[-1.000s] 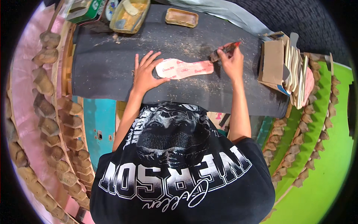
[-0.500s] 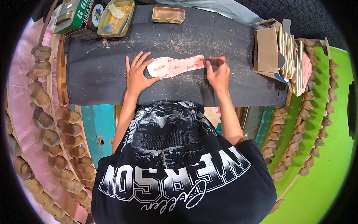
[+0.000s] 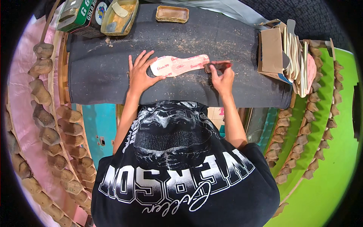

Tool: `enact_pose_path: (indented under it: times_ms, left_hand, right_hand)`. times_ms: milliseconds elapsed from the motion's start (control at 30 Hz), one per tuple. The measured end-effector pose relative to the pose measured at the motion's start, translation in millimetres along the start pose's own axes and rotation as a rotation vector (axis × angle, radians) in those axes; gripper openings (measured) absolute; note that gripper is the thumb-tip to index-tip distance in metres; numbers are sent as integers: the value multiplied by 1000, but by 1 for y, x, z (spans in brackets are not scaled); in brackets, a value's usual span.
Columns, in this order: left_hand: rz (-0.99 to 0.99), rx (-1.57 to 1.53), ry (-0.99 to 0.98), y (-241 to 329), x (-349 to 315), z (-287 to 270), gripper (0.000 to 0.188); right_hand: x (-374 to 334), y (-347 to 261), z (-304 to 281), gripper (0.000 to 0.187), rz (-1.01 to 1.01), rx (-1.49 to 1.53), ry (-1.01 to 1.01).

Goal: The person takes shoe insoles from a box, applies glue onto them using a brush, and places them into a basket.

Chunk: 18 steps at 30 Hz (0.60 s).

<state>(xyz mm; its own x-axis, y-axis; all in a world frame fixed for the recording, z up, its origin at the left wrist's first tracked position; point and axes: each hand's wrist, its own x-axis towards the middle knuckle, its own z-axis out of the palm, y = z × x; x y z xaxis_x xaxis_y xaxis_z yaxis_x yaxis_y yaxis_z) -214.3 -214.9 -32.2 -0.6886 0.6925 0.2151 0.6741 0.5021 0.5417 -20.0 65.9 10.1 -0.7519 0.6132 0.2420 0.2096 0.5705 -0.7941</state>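
Note:
A pale insole board [image 3: 181,66] with red print lies flat on the dark cloth, its wide end to the left and its narrow end to the right. Around the wide end my left hand [image 3: 141,78] is spread, fingers apart, the thumb along the board's lower edge. At the narrow end my right hand [image 3: 223,81] pinches a small dark brown piece [image 3: 207,68] against or just beside the board's tip. I cannot make out exactly what this piece is.
Brown crumbs litter the cloth-covered table [image 3: 109,83]. Along the back stand a green tin [image 3: 81,19], a tray with glue-like residue [image 3: 130,24] and a shallow brown tray [image 3: 172,20]. A cardboard box [image 3: 270,51] of insole boards stands right. Racks of shoe lasts [image 3: 49,136] flank the table.
My right hand has turned slightly, so the brown piece now shows at the insole board's narrow end. My left hand and the board have hardly moved.

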Motion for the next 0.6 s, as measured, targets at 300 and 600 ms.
enact_pose_path:
  times_ms: [300,600]
  left_hand:
    - [-1,-4,2,-1,0,1,83]
    - [-7,-5,4,-1,0,0,83]
  right_hand:
    - [16,-1,-2,15,-22,61,1]
    - [36,-7,11,22,23,38,34]
